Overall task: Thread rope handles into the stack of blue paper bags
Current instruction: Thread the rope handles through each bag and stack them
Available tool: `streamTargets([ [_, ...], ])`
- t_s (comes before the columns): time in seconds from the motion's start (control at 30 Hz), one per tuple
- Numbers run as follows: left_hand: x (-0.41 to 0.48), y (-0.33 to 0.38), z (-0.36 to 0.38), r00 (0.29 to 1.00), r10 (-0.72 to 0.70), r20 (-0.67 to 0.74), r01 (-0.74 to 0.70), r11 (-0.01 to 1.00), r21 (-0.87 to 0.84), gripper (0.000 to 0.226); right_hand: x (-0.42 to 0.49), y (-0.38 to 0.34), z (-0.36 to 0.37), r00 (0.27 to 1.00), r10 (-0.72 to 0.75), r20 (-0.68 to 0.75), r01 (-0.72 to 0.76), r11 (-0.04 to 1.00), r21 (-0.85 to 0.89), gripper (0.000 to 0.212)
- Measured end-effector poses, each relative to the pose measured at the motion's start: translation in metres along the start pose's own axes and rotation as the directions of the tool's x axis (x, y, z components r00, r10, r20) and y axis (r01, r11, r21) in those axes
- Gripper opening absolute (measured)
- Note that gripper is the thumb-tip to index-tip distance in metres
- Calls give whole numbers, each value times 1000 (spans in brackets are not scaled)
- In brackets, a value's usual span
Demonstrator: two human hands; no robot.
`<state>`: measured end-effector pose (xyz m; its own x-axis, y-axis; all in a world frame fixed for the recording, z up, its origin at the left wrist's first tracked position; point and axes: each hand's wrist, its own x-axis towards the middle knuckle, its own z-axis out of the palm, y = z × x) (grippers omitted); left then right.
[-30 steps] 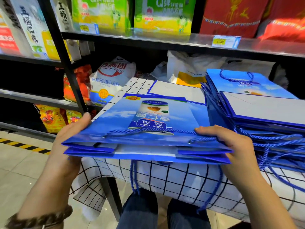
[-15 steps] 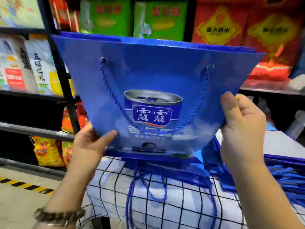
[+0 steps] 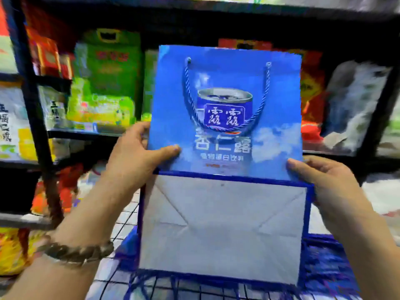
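I hold a blue paper bag (image 3: 225, 148) upright in front of me, its printed can picture facing me. A dark blue rope handle (image 3: 225, 98) hangs in a loop from two holes near its top edge. The bag's folded grey-white bottom flap (image 3: 223, 226) hangs below the print. My left hand (image 3: 138, 154) grips the bag's left edge, thumb on the front. My right hand (image 3: 324, 180) pinches the right edge at the fold. More blue bags and rope ends (image 3: 324, 263) lie blurred beneath, at lower right.
A white cloth with a black grid (image 3: 121, 276) covers the table under the bag. Black shelving (image 3: 36, 131) with green, red and yellow food packages stands behind and to the left. A white sack (image 3: 355, 100) sits on the shelf at right.
The bag went from lying flat on the table to being lifted and held upright. Since half a second ago it has risen and its grey-white bottom flap has come into view.
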<state>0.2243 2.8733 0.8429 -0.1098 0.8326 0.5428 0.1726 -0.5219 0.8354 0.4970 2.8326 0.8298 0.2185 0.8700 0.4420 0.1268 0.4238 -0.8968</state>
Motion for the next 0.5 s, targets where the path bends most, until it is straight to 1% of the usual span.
streamTargets([
  [0.03, 8, -2, 17, 998, -26, 55, 28, 999, -31, 49, 11, -1, -17, 999, 53, 10, -53, 998, -32, 16],
  [0.07, 18, -8, 37, 994, -60, 94, 65, 997, -48, 46, 22, -1, -32, 990, 139, 16, -138, 989, -55, 18],
  [0.13, 35, -18, 80, 983, -120, 141, 132, 988, -78, 37, 45, 4, -60, 951, 308, 29, -306, 951, -50, 26],
  [0.17, 41, -24, 101, 975, -159, 157, 177, 978, -111, 32, 54, 8, -71, 936, 352, 8, -351, 936, -38, 28],
  [0.23, 51, -39, 139, 949, -245, 200, 283, 940, -189, 19, 72, 26, -86, 926, 374, -48, -376, 925, -60, 31],
  [0.27, 54, -50, 156, 933, -285, 222, 329, 923, -198, 14, 79, 37, -91, 926, 369, -75, -376, 918, -125, 29],
  [0.3, 54, -57, 170, 919, -315, 236, 361, 914, -186, 16, 82, 48, -95, 927, 363, -96, -375, 901, -218, 25],
  [0.33, 55, -67, 182, 904, -346, 249, 391, 906, -160, 23, 85, 62, -98, 926, 352, -137, -378, 869, -320, 20],
  [0.37, 53, -75, 190, 892, -365, 268, 413, 898, -150, 23, 87, 75, -100, 922, 348, -168, -386, 835, -391, 15],
  [0.43, 47, -89, 201, 850, -391, 354, 457, 881, -125, 20, 87, 96, -101, 906, 371, -206, -424, 771, -476, 15],
  [0.47, 43, -97, 205, 832, -394, 391, 456, 886, -79, 24, 88, 105, -100, 906, 364, -216, -422, 746, -515, 12],
  [0.5, 37, -104, 207, 824, -400, 402, 434, 901, 6, 30, 88, 114, -99, 910, 354, -218, -413, 718, -560, 8],
])
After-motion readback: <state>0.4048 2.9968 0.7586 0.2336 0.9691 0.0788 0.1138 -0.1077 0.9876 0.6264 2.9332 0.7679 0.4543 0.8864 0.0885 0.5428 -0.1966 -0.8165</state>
